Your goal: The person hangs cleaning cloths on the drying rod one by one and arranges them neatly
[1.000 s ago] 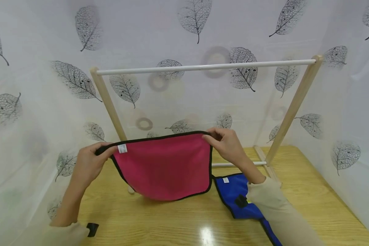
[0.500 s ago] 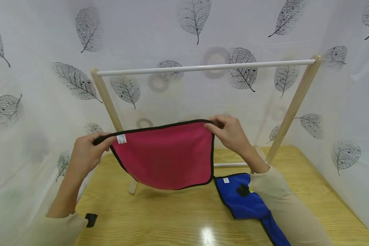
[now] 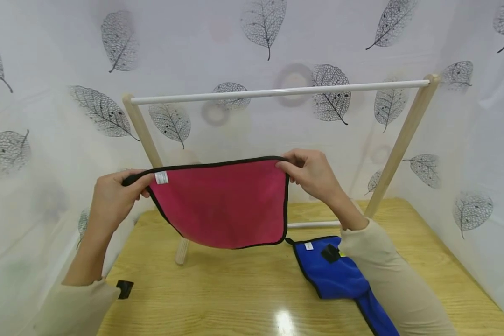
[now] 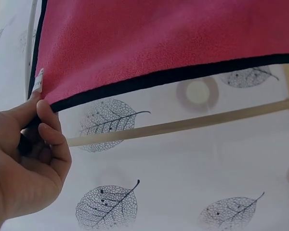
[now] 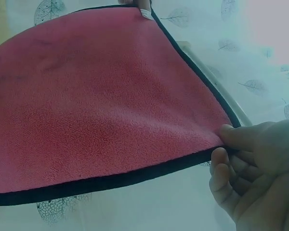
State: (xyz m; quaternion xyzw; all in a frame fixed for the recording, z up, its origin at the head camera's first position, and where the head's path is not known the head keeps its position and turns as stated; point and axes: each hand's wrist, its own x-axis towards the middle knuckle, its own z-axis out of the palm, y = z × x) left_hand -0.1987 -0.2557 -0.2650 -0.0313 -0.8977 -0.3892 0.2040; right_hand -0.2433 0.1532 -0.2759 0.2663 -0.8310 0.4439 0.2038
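Observation:
A pink-red towel (image 3: 222, 205) with black edging is stretched between both hands, hanging over the table in front of the rack. My left hand (image 3: 113, 196) pinches its upper left corner, beside a small white tag (image 3: 161, 177). At the upper right corner, my right hand (image 3: 311, 172) pinches the cloth between thumb and fingers. Fuzzy pile shows on the towel (image 4: 149, 48) in the left wrist view. The right wrist view has the right thumb lying on the towel's (image 5: 106, 106) face, with fingers behind the edging. Above and behind the towel runs the rack's white bar (image 3: 277, 92).
Wooden posts (image 3: 407, 140) hold up the white bar. A blue towel (image 3: 336, 275) with black edging lies crumpled on the wooden table (image 3: 218, 298), partly under the right sleeve. A white leaf-print curtain (image 3: 252, 42) surrounds the table.
Both hands have raised the pink-red towel, so its top edge is higher and nearer the bar. The blue towel stays on the table.

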